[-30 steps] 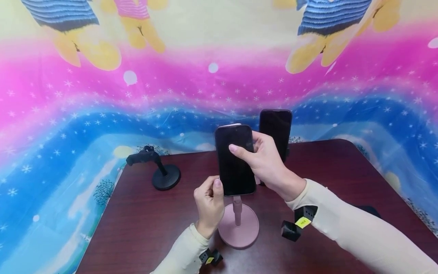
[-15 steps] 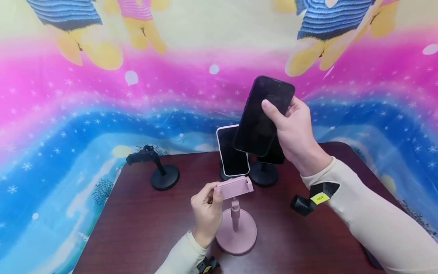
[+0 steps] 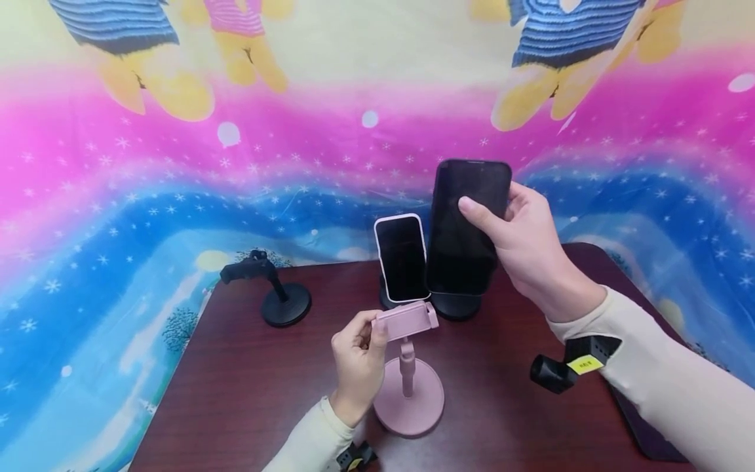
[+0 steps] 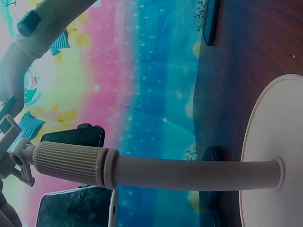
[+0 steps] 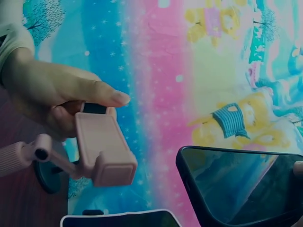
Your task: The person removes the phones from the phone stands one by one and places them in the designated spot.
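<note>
A pink phone stand [image 3: 408,396] with a round base stands on the table in front of me. My left hand [image 3: 357,367] pinches the left end of its clamp [image 3: 406,320], seen close up in the right wrist view with the clamp [image 5: 105,142] holding no phone. My right hand [image 3: 531,252] grips a black smartphone [image 3: 466,255] by its right side, thumb across the screen, raised to the right of the clamp. In the right wrist view that smartphone [image 5: 246,187] is at the lower right. The stand's ribbed neck [image 4: 71,163] crosses the left wrist view.
Behind the clamp, a white-edged phone [image 3: 402,259] is propped up. Beside it a black round base [image 3: 455,307] shows under the held smartphone. An unoccupied black phone stand [image 3: 285,304] is at the back left. A dark flat object [image 3: 645,426] lies by the right forearm.
The right hand has taken the smartphone off the pink stand, lifted it up and right, then lowered it slightly and turned it more upright. The left hand stays on the clamp.
</note>
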`<move>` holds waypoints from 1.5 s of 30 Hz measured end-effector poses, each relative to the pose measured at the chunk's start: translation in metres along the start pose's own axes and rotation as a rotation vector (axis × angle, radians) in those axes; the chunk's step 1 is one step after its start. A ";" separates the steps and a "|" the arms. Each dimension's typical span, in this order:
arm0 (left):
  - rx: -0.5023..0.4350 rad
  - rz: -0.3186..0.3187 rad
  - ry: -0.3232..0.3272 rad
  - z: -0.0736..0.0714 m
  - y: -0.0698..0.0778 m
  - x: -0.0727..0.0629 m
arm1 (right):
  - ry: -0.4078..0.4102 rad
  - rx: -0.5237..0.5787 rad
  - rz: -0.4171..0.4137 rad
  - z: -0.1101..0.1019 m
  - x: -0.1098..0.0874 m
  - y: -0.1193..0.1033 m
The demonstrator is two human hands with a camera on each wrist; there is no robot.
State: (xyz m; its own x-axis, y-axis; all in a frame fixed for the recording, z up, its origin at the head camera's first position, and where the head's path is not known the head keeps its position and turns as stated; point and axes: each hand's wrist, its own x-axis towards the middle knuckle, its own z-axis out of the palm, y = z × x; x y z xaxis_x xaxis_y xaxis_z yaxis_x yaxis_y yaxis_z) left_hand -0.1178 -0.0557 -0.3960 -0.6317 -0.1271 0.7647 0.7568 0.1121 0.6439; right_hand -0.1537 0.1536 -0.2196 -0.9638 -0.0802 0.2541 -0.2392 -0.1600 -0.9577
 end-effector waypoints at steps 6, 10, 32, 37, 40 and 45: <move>-0.005 -0.034 -0.066 -0.003 0.002 0.001 | -0.009 -0.022 0.010 -0.016 -0.008 0.001; -0.022 -0.119 -0.109 -0.006 0.005 0.000 | -0.031 -0.055 0.033 -0.028 -0.014 0.003; -0.136 -0.352 -0.231 -0.020 0.021 0.002 | -0.047 -0.144 0.162 -0.098 -0.044 0.027; -0.158 -0.380 -0.227 -0.019 0.024 0.003 | -0.050 -0.096 0.167 -0.106 -0.048 0.033; -0.169 -0.396 -0.211 -0.018 0.025 0.003 | -0.045 -0.117 0.191 -0.112 -0.050 0.037; -0.175 -0.402 -0.189 -0.017 0.025 0.004 | -0.030 -0.162 0.248 -0.125 -0.053 0.044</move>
State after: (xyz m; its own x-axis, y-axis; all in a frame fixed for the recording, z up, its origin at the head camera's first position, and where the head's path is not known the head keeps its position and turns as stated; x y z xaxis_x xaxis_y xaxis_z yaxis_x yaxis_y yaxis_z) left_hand -0.0981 -0.0705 -0.3772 -0.8876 0.0566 0.4571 0.4524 -0.0793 0.8883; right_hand -0.1281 0.2735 -0.2916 -0.9919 -0.1263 0.0113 -0.0148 0.0274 -0.9995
